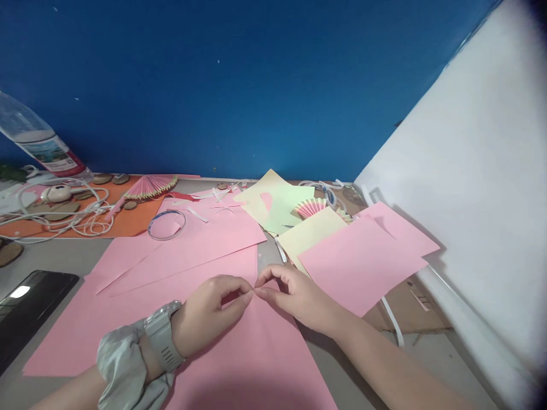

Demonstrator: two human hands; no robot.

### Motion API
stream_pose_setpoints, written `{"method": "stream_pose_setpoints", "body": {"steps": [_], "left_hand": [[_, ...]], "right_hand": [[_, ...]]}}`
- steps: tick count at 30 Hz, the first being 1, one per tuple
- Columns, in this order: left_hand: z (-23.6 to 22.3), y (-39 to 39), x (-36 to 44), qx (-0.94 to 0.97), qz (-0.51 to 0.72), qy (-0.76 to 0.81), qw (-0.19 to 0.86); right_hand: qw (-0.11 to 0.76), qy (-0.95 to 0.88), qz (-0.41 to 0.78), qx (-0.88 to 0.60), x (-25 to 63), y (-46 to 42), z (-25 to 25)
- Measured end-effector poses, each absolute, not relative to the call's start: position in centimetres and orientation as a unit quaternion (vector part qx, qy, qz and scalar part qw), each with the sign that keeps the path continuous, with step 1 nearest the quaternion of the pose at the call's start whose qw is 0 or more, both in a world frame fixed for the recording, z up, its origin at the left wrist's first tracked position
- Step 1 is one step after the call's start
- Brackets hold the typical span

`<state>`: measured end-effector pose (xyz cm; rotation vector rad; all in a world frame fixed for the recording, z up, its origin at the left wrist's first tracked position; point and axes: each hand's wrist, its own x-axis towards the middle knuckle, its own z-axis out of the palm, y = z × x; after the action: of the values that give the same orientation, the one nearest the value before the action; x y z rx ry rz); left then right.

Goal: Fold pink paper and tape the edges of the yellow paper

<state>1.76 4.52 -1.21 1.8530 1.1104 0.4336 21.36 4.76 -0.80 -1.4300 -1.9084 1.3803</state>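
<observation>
Low over the pink paper (pixel 256 370), my left hand (pixel 213 310) and my right hand (pixel 301 296) meet with their fingertips almost touching. Each pinches thumb and forefinger together. Whatever lies between the fingertips is too small to make out. A grey watch (pixel 164 339) and a grey-green scrunchie (pixel 122 367) circle my left wrist. Beyond the left hand, a clear ring like a tape roll (pixel 150 232) lies on another pink sheet (pixel 213 245). Loose pink sheets (pixel 354 262) overlap yellow paper (pixel 314 230) past my right hand.
A phone (pixel 36 310) lies at the left edge. White cables (pixel 92 210) tangle on orange paper (pixel 143 219), near a pleated paper fan (pixel 147 187) and a tilted bottle (pixel 47 148). Another pleated fan (pixel 310 207) sits at the back. A white wall (pixel 482 171) bounds the right.
</observation>
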Motion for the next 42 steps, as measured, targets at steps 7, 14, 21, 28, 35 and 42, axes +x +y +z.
{"method": "stream_pose_setpoints", "body": {"steps": [7,14,21,28,35,42], "left_hand": [[-1.0,4.7,1.8,0.722,0.182,0.448,0.494],[-1.0,4.8,1.5,0.715,0.195,0.435,0.511],[-1.0,4.7,1.1,0.711,0.191,0.440,0.514],[-1.2,4.8,0.9,0.740,0.157,0.457,0.468],[-1.6,4.9,1.0,0.726,0.164,0.476,0.468],[-2.0,5.0,0.8,0.691,0.186,0.471,0.516]], "right_hand": [[0.223,-0.685,0.488,-0.492,21.0,4.9,-1.0],[0.239,-0.675,0.493,-0.494,21.0,4.8,-0.9],[0.229,-0.660,0.525,-0.485,21.6,4.7,0.2],[0.247,-0.704,0.433,-0.507,21.7,4.7,0.1],[0.274,-0.684,0.455,-0.500,21.6,4.9,-0.5],[0.297,-0.673,0.456,-0.502,21.2,4.9,-1.3]]}}
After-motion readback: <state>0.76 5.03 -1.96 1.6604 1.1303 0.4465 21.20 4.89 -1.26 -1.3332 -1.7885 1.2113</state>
